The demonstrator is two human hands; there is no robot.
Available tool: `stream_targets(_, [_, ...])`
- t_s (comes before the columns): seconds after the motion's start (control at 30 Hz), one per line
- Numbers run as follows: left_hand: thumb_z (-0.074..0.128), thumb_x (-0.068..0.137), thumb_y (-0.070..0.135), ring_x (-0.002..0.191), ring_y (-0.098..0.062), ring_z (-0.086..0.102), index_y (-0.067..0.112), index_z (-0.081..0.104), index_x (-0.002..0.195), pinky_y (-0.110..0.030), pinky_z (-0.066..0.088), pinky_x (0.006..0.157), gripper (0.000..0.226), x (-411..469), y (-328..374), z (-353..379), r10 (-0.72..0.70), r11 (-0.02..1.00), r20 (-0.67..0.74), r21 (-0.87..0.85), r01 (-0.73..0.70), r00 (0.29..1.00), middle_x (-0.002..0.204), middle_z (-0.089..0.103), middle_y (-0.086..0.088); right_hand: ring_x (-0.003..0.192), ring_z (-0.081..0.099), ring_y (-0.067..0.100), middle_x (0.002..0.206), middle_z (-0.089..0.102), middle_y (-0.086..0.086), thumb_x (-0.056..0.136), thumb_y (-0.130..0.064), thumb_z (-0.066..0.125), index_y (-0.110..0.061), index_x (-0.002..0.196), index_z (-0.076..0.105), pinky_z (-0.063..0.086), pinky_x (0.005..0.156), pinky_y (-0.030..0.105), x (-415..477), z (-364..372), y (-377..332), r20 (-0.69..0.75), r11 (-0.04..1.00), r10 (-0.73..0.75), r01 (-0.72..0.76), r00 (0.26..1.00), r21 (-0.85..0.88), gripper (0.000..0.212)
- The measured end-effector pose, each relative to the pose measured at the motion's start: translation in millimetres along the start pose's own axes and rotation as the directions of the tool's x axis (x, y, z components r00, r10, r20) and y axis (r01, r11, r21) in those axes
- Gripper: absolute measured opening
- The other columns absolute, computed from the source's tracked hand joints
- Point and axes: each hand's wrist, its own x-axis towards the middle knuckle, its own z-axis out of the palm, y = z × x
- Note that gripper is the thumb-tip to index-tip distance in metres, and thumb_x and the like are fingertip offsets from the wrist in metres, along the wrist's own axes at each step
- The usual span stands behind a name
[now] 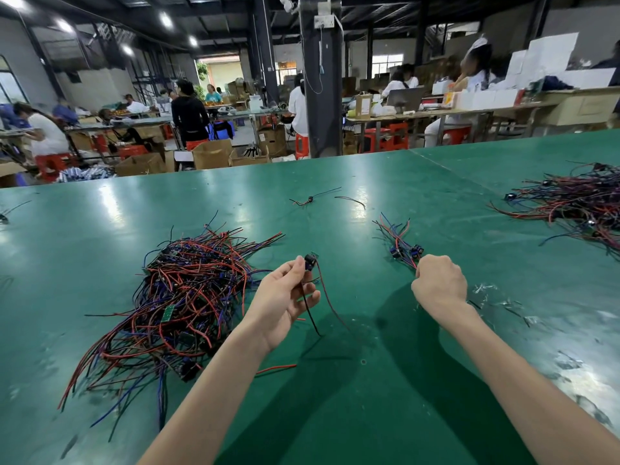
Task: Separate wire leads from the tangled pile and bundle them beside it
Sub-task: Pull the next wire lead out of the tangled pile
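Wire leads are lying in a tangled pile (181, 297) of red, black and blue strands on the green table (369, 414), left of centre and just beside the left hand (285, 297). The left hand is hovering above the table, palm turned toward the camera. Its thumb and forefinger are pinching the small black component at the top of a single lead (309, 258). That lead's red and black wires are hanging down, with their tips close to the table. The other fingers are curling loosely, and the black wire is passing across them.

The right hand (439, 283) is making a fist, back of hand up, gripping the near end of a small bundle (404, 248). The exact finger contact is hidden under the knuckles. The bundle's blue-black connectors are lying just beyond the fist, and its wire tails are fanning away across the table. The bundle is sitting right of the pile, well apart from it, with the left hand in between.

A loose red wire (276, 368) is lying near the left forearm, beside the pile's edge. A stray lead (310, 199) is lying farther back at mid-table. A second heap (577, 203) of similar wires is spreading at the far right edge. Clear scraps (486, 290) are lying scattered right of the right wrist. Behind the table, people are sitting at benches among cardboard boxes and red stools.
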Motion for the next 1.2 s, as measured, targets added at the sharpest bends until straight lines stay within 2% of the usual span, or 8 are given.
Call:
stream_targets(0.23, [0.057,0.093,0.016,0.044,-0.008,0.054,0.001,0.062,0.077,-0.021,0.053,0.047,0.022,11.1,4.7,-0.1,-0.096,0.94,0.012,0.329,0.087,0.995,0.057,0.06,-0.003,0.109,0.046,0.029,0.111,0.055,0.01,0.08,-0.011,0.053,-0.012,0.096,0.061,0.036,0.085,0.036,-9.0,5.3,-8.4,-0.015,0.985,-0.049,0.046,0.999,-0.165,0.018])
stream_targets(0.33, [0.051,0.097,0.013,0.047,-0.012,0.059,-0.002,0.058,0.084,-0.025,0.056,0.05,0.021,47.4,16.7,15.5,-0.084,0.983,-0.061,0.161,0.093,0.995,0.058,0.061,-0.006,0.108,0.044,0.028,0.111,0.054,0.008,0.082,-0.017,0.052,-0.013,0.097,0.062,0.033,0.086,0.038,-11.3,10.8,-14.6,-0.122,0.983,-0.099,0.078,0.988,-0.169,0.018])
stream_targets(0.4, [0.037,0.102,0.027,0.087,-0.019,0.065,-0.005,0.052,0.114,-0.031,0.055,0.083,0.037,76.3,32.5,29.2,-0.08,0.997,-0.014,0.004,0.08,0.997,0.087,0.065,-0.009,0.106,0.044,0.027,0.11,0.054,0.007,0.085,-0.02,0.051,-0.013,0.096,0.062,0.033,0.085,0.039,-12.8,14.2,-15.4,-0.159,0.977,-0.151,0.123,0.976,-0.172,0.017])
stream_targets(0.47, [0.018,0.102,0.047,0.141,-0.019,0.028,0.006,0.014,0.15,-0.041,0.017,0.116,0.063,98.6,44.1,36.8,-0.116,0.99,0.032,0.079,0.113,0.993,0.147,0.038,-0.003,0.107,0.043,0.027,0.111,0.054,0.007,0.087,-0.023,0.049,-0.013,0.098,0.061,0.034,0.086,0.039,-15.2,18.3,-13.6,-0.156,0.971,-0.192,0.164,0.969,-0.175,0.019])
stream_targets(0.57, [0.009,0.1,0.053,0.147,-0.015,-0.003,0.019,-0.004,0.151,-0.041,-0.005,0.117,0.062,116.4,44.8,30.9,-0.156,0.923,0.009,0.357,0.143,0.988,0.16,-0.001,0.0,0.11,0.042,0.025,0.114,0.054,0.004,0.088,-0.024,0.046,-0.016,0.1,0.061,0.032,0.089,0.039,-17.2,22.2,-12.1,-0.163,0.961,-0.227,0.194,0.96,-0.196,0.021])
stream_targets(0.9, [0.028,0.103,0.023,0.13,-0.032,0.04,-0.004,0.036,0.14,-0.032,0.032,0.101,0.046,127.6,95.1,-44.9,0.351,0.282,-0.177,0.956,0.076,0.92,0.146,0.037,-0.021,0.112,0.04,0.026,0.114,0.055,0.005,0.087,-0.024,0.045,-0.016,0.1,0.062,0.028,0.096,0.043,-15.1,31.3,-23.6,-0.184,0.95,-0.28,0.244,0.942,-0.197,0.023])
stream_targets(1.1, [0.057,0.092,0.026,0.113,-0.03,0.057,-0.001,0.064,0.114,-0.032,0.044,0.092,0.036,102.4,95.2,-69.9,0.028,-0.344,-0.154,0.926,0.154,0.988,0.122,0.062,-0.016,0.11,0.041,0.026,0.112,0.057,0.003,0.086,-0.023,0.046,-0.016,0.096,0.064,0.029,0.093,0.041,-14.8,37.0,-25.2,-0.178,0.946,-0.299,0.267,0.938,-0.184,0.022])
stream_targets(1.2, [0.06,0.085,0.009,0.104,-0.03,0.062,0.008,0.072,0.105,-0.035,0.049,0.091,0.024,93.7,85.5,-75.4,0.115,-0.394,-0.065,0.913,0.106,0.991,0.111,0.068,-0.015,0.108,0.043,0.026,0.108,0.058,0.003,0.086,-0.025,0.047,-0.015,0.093,0.065,0.029,0.091,0.041,-14.5,38.9,-24.6,-0.194,0.944,-0.311,0.279,0.93,-0.175,0.022])
